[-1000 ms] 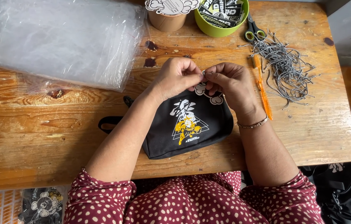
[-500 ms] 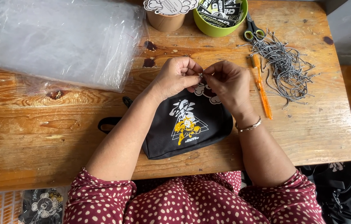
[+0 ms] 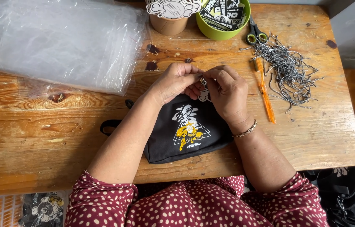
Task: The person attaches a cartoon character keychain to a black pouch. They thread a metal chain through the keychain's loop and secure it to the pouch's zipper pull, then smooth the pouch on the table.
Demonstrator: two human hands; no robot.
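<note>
Now | both hands [image 3: 202, 84] pinching a small tag [image 3: 203, 81] | over black pouch [image 3: 186, 134]

Plastic bags [image 3: 60, 42] left, cords [image 3: 288, 67] right

pouch [image 3: 186, 134] top hidden — pinched item indiscernible

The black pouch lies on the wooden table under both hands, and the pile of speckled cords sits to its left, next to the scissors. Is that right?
Not quite. The head view shows the cords to the right of the pouch, not the left. The rest holds: the pouch lies on the table under the left hand and right hand, and the cords sit next to the scissors.
</note>
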